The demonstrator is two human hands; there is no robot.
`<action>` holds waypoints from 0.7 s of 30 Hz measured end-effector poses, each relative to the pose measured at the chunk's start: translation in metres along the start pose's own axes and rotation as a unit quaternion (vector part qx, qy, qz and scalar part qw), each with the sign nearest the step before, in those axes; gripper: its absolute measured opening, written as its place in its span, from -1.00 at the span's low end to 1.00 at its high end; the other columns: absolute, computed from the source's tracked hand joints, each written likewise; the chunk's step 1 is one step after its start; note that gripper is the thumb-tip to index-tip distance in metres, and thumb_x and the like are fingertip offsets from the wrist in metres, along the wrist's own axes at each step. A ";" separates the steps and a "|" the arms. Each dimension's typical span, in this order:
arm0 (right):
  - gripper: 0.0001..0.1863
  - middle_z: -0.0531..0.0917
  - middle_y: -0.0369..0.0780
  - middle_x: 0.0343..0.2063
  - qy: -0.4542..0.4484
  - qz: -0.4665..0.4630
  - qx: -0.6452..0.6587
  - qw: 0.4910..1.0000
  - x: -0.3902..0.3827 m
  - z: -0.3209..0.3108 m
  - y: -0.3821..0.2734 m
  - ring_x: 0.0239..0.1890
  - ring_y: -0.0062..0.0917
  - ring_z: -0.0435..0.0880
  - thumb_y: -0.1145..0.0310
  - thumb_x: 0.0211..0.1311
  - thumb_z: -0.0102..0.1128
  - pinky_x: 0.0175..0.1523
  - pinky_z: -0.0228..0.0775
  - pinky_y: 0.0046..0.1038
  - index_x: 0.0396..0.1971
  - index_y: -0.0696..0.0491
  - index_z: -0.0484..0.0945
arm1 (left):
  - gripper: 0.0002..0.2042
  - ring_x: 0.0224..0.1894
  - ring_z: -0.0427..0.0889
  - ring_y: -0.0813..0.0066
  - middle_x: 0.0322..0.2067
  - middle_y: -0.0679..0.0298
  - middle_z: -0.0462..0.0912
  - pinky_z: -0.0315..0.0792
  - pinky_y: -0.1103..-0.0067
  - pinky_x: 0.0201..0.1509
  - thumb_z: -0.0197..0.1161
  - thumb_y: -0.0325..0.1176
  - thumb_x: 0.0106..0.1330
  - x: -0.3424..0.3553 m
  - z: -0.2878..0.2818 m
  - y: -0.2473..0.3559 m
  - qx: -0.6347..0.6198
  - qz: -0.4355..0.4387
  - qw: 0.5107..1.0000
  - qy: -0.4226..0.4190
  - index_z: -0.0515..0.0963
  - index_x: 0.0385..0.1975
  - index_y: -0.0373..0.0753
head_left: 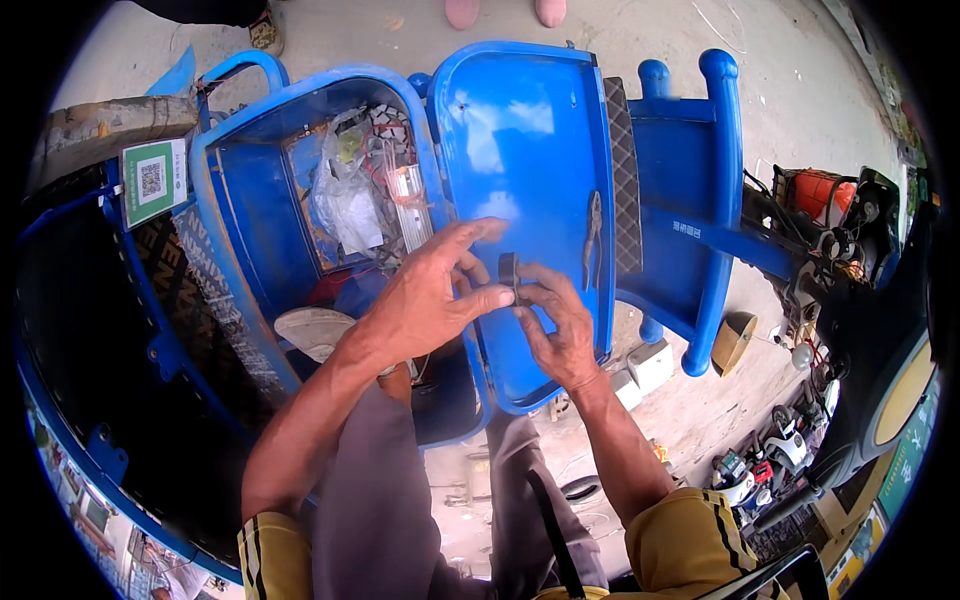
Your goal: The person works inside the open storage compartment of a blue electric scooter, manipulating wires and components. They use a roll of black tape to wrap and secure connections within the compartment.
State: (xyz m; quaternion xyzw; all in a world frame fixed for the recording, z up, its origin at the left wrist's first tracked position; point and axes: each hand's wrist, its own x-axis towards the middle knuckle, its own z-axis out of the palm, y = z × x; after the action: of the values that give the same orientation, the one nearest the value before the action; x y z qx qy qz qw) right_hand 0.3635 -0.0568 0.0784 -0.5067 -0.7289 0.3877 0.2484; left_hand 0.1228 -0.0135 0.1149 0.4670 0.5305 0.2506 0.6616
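Note:
Between my two hands is a small dark ring, seen nearly edge-on, that looks like a roll of black tape [508, 272]. My right hand [558, 330] pinches it from the right with thumb and fingers. My left hand [425, 285] meets it from the left, thumb tip pressed at its lower edge, index finger stretched out above. Below them lies the raised blue lid [520, 140], folded out flat. A pair of pliers [594, 235] rests on it near the right edge.
Left of the lid stands an open blue compartment [255, 225] with plastic bags [345, 195] and loose parts inside. A blue seat frame [690, 200] is to the right, with handlebars beyond. A green-and-white card [155, 183] hangs at the left. A person's feet [462, 12] show at the top.

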 end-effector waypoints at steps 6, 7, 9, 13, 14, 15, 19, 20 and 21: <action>-0.60 0.62 -0.08 0.30 -0.001 0.011 0.042 0.999 0.013 0.008 -0.026 0.19 -0.18 0.75 0.66 0.20 0.53 0.19 0.70 -0.27 0.04 0.15 0.70 | -0.54 0.07 0.81 0.30 0.21 0.09 0.69 0.72 0.36 0.13 0.55 -0.49 0.37 -0.007 0.004 -0.009 0.038 0.045 0.998 0.023 0.62 0.25 -0.33; -0.61 0.60 -0.07 0.31 0.000 0.026 0.050 0.998 0.017 0.007 -0.033 0.20 -0.18 0.74 0.65 0.20 0.54 0.20 0.69 -0.26 0.04 0.17 0.70 | -0.55 0.07 0.81 0.29 0.20 0.08 0.69 0.73 0.36 0.15 0.55 -0.52 0.36 -0.009 0.006 -0.008 0.056 0.068 0.996 0.035 0.62 0.23 -0.34; -0.62 0.56 -0.06 0.32 0.003 0.048 0.066 0.997 0.017 0.005 -0.039 0.22 -0.17 0.74 0.63 0.21 0.56 0.22 0.69 -0.24 0.03 0.20 0.69 | -0.56 0.10 0.80 0.28 0.23 0.08 0.66 0.74 0.37 0.18 0.54 -0.59 0.33 -0.011 0.014 -0.007 0.009 0.087 0.994 0.065 0.62 0.19 -0.36; -0.63 0.55 -0.06 0.30 0.029 0.022 0.045 0.998 0.028 -0.002 -0.043 0.22 -0.17 0.73 0.62 0.23 0.56 0.21 0.69 -0.22 0.03 0.23 0.69 | -0.58 0.16 0.79 0.28 0.28 0.08 0.58 0.76 0.42 0.18 0.50 -0.69 0.31 -0.022 0.021 0.012 -0.001 0.120 0.985 0.123 0.60 0.16 -0.42; -0.63 0.56 -0.06 0.28 0.035 0.000 0.033 0.999 0.032 0.001 -0.054 0.21 -0.17 0.73 0.62 0.23 0.56 0.21 0.69 -0.22 0.03 0.23 0.69 | -0.60 0.16 0.79 0.26 0.30 0.09 0.51 0.78 0.38 0.17 0.48 -0.70 0.33 -0.029 0.019 0.022 0.019 0.117 0.982 0.150 0.59 0.15 -0.45; -0.63 0.58 -0.06 0.26 0.034 -0.012 0.022 0.999 0.037 0.002 -0.063 0.19 -0.17 0.74 0.63 0.23 0.55 0.20 0.69 -0.22 0.04 0.22 0.70 | -0.60 0.16 0.79 0.25 0.28 0.09 0.50 0.78 0.38 0.18 0.47 -0.69 0.34 -0.032 0.019 0.025 0.016 0.137 0.978 0.159 0.58 0.16 -0.45; -0.69 0.64 -0.05 0.20 0.052 -0.004 0.040 0.998 0.045 -0.004 -0.089 0.11 -0.18 0.75 0.63 0.36 0.44 0.06 0.70 -0.28 0.08 0.20 0.69 | -0.63 0.19 0.73 0.17 0.20 0.07 0.48 0.75 0.36 0.21 0.44 -0.64 0.38 -0.044 0.014 0.030 0.030 0.199 0.959 0.197 0.50 0.13 -0.47; -0.70 0.65 -0.04 0.20 0.049 0.008 0.051 0.997 0.045 -0.003 -0.093 0.11 -0.21 0.75 0.62 0.41 0.41 0.00 0.71 -0.32 0.09 0.19 0.68 | -0.64 0.19 0.71 0.14 0.17 0.05 0.48 0.72 0.35 0.22 0.43 -0.61 0.39 -0.046 0.011 0.033 0.051 0.209 0.956 0.201 0.47 0.11 -0.46; -0.72 0.65 -0.04 0.21 0.043 0.022 0.062 0.997 0.043 -0.002 -0.094 0.10 -0.24 0.76 0.61 0.45 0.38 -0.07 0.71 -0.36 0.11 0.19 0.67 | -0.65 0.12 0.71 0.08 0.14 0.03 0.47 0.66 0.30 0.19 0.44 -0.60 0.36 -0.048 0.011 0.036 0.089 0.199 0.951 0.219 0.46 0.05 -0.45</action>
State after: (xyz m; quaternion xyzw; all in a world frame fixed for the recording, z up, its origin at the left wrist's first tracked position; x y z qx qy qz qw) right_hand 0.2980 -0.0336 0.1546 -0.5226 -0.6806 0.4155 0.3019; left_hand 0.1236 -0.0413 0.1696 0.5535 0.5785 0.4254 0.4218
